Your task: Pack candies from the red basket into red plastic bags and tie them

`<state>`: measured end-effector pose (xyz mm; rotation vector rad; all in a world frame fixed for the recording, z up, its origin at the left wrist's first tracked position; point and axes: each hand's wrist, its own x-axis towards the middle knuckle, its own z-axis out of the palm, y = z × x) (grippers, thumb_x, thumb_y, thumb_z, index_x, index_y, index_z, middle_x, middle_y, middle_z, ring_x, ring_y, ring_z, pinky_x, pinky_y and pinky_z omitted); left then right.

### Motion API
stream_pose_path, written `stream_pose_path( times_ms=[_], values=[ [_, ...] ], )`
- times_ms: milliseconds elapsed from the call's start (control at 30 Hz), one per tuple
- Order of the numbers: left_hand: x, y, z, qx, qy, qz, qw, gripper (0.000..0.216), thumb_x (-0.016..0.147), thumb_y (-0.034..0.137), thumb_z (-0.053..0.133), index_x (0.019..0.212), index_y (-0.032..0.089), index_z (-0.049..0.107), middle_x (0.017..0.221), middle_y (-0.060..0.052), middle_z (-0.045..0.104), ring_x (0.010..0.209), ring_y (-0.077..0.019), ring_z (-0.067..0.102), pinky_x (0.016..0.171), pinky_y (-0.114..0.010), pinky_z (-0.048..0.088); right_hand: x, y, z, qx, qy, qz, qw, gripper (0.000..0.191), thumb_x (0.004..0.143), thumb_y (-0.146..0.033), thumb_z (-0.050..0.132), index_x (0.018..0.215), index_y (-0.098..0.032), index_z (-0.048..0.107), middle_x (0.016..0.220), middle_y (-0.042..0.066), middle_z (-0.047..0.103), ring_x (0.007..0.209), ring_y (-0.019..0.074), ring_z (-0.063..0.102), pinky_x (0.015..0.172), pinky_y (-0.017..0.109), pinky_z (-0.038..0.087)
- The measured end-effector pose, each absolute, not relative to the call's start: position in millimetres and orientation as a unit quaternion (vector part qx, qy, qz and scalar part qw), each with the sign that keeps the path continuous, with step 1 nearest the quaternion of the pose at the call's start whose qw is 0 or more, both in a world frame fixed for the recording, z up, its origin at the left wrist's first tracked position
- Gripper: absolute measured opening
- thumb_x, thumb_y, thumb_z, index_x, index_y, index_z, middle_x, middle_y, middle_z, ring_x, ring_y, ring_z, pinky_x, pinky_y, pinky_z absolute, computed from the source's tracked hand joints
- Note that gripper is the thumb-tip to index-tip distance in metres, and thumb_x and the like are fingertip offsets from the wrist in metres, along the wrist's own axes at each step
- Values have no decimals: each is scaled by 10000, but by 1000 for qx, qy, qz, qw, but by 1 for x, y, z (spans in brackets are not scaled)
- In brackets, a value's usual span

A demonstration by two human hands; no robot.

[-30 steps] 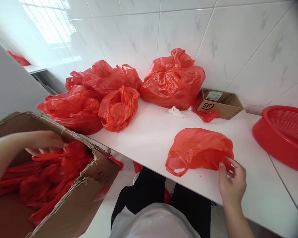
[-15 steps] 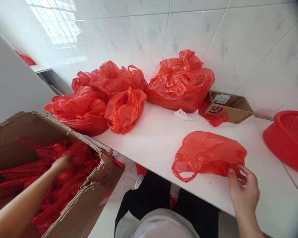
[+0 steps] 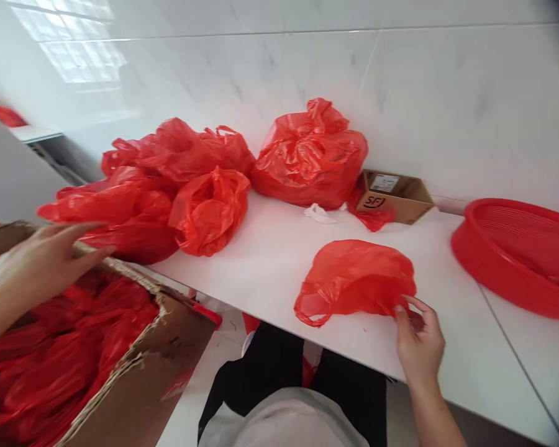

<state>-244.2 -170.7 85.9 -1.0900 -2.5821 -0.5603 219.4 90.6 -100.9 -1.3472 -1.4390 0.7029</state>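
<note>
A flattened red plastic bag (image 3: 354,282) lies on the white counter (image 3: 279,261) in front of me. My right hand (image 3: 419,341) pinches its near right corner. My left hand (image 3: 41,261) hovers with its fingers spread and empty, just above the far rim of a large cardboard box (image 3: 140,372). That box sits at the left, below the counter's edge, and is full of loose red plastic bags (image 3: 60,354).
Several stuffed red bags (image 3: 168,180) and a bigger one (image 3: 312,155) stand against the tiled wall. A small open cardboard box (image 3: 395,195) sits behind the flat bag, a white paper scrap (image 3: 319,213) beside it. A red plastic basket (image 3: 517,248) occupies the counter's right end.
My left hand has come up out of the box of bags and now hovers empty over its rim. My right hand keeps its hold on the flat bag's corner.
</note>
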Motion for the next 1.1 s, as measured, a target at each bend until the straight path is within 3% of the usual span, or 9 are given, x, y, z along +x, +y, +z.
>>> stream_pose_path(
  times_ms=[67,167,300,400,600,733,867,1000,1100],
  values=[
    [-207,-128,99,-468,-849,-171,179,497,862,580,536,1273,307,596,1273,27,608,1239,-316,539,1034,-577,390,219,85,-94,-534,-585,320,521,410,822,-470,641,1121,-192,611,987,88,658,815,210,616,776,387,501],
    [-107,-73,98,-693,-683,-184,140,403,908,522,491,1222,308,626,1306,-42,594,1158,-261,597,961,-468,499,215,77,-75,-502,-572,352,545,359,838,-444,645,1110,-214,603,1057,88,654,825,198,621,762,375,515],
    [1,-20,57,-793,-596,-73,100,381,824,495,643,1100,239,705,1424,-165,498,1313,-465,428,1007,-603,422,213,69,-45,-461,-589,363,556,296,866,-394,633,1119,-245,596,1102,71,639,787,162,605,729,332,514],
    [13,16,25,-760,-637,-48,118,299,846,426,635,1036,217,733,1510,-170,395,1362,-514,329,1053,-643,340,225,69,-33,-444,-617,342,553,255,880,-366,616,1106,-248,602,1134,67,624,719,133,573,684,307,500],
    [-37,54,16,-678,-722,-94,101,483,880,110,435,1344,185,550,1178,-208,546,968,-339,612,698,-442,534,272,88,-20,-503,-639,348,466,270,886,-426,587,1076,-234,596,823,19,637,549,120,492,530,268,425],
    [-33,34,19,-724,-647,-239,-12,447,914,145,379,1308,238,567,1157,-120,553,911,-220,619,742,-356,531,303,125,-9,-513,-698,238,439,329,881,-436,567,1136,-228,584,1097,86,645,860,199,631,729,329,513],
    [-20,3,16,-671,-632,-358,-149,340,923,301,501,1248,308,601,1162,-59,576,940,-180,614,818,-310,529,344,184,-5,-568,-707,-33,421,364,881,-354,548,1192,-169,577,1345,172,528,1266,308,475,1008,465,397],
    [-24,-13,11,-584,-646,-426,-246,285,867,413,604,1134,324,651,1106,-29,604,930,-179,610,776,-270,540,374,228,-5,-635,-728,-79,247,366,880,-266,502,1201,-109,580,1232,211,615,1186,346,519,1041,546,276],
    [-35,-14,2,-552,-654,-453,-251,316,822,436,656,1115,316,660,1046,-26,613,876,-174,614,771,-267,542,368,235,-2,-640,-735,-54,217,315,904,-220,432,1127,-116,629,1095,179,686,1064,312,596,1033,521,285]
  ],
)
